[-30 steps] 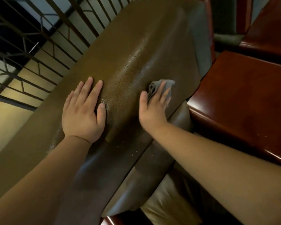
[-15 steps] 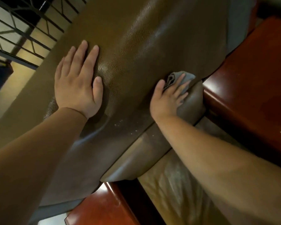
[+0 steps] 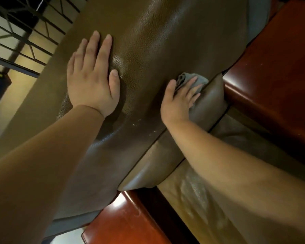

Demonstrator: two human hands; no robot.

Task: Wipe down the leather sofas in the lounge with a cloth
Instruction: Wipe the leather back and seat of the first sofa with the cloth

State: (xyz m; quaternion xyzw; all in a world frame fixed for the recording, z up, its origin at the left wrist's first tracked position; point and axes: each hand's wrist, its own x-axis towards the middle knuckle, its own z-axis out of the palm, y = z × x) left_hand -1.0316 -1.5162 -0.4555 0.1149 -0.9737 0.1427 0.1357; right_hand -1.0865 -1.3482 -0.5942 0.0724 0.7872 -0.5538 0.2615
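Note:
The brown leather sofa back (image 3: 165, 41) fills the middle of the view, with a rounded lower cushion (image 3: 157, 166) under it and the seat (image 3: 201, 199) below. My left hand (image 3: 92, 76) lies flat on the leather, fingers straight and pressing a dent into it. My right hand (image 3: 179, 101) presses a small grey cloth (image 3: 192, 79) against the seam between the back and the lower cushion, fingers spread over the cloth. Most of the cloth is hidden under the fingers.
Glossy red-brown wooden armrests flank the sofa, one at the right (image 3: 280, 76) and one at the bottom (image 3: 123, 224). A dark metal railing (image 3: 25, 32) and a yellow-lit floor lie beyond the sofa at the left.
My right hand has slid the cloth down the sofa back to the seam by the lower cushion. The left hand keeps its place on the leather. The view has tilted down toward the seat.

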